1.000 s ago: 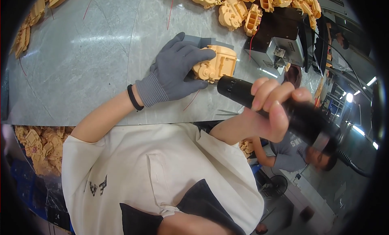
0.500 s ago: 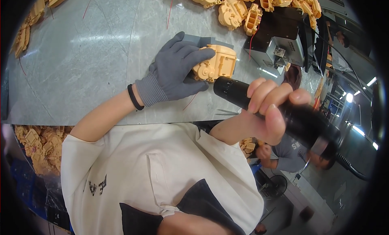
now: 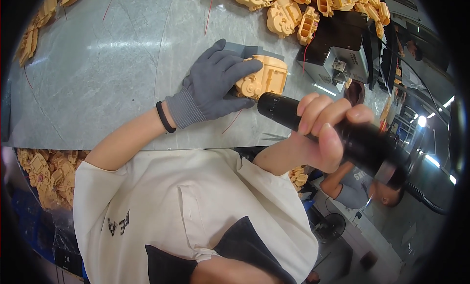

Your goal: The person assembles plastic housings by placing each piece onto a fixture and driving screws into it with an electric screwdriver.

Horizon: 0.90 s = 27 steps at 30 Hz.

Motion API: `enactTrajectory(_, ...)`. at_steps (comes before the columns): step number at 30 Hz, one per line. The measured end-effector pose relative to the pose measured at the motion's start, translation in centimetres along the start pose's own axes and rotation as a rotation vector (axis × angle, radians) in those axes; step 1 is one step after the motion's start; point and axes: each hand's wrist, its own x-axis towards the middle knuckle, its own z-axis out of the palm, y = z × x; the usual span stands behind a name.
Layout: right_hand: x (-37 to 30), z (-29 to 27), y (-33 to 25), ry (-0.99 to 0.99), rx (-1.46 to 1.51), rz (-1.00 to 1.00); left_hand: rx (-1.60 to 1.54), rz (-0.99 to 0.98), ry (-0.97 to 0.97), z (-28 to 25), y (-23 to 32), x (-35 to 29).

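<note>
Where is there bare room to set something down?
Left of the gloved left hand, the tabletop is bare out to the yellow parts at the left rim, bar thin red strands. Crowded: the right, with the held part, yellow pile, black-topped box and raised right hand.

Head-worn fisheye, facing down
Looks from head height, near left hand [image 3: 218, 83] and right hand [image 3: 324, 129]; tabletop [image 3: 117, 78] toward the top, shirt [image 3: 166, 200] toward the bottom; edges bend at the rim.
</note>
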Motion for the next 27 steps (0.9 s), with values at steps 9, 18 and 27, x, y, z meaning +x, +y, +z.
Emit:
enactTrajectory(9,0.2,0.9,0.7,0.040,-0.012,0.002,0.006,-0.012,0.003,0.0,0.1,-0.2)
enactTrajectory(18,0.4,1.6,1.1,-0.050,-0.102,0.017,0.032,0.010,-0.029,0.0,-0.2,-0.1)
enactTrajectory(27,-1.3,2.2,-0.1,0.136,-0.232,0.016,-0.068,0.024,-0.038,-0.7,0.4,-0.3)
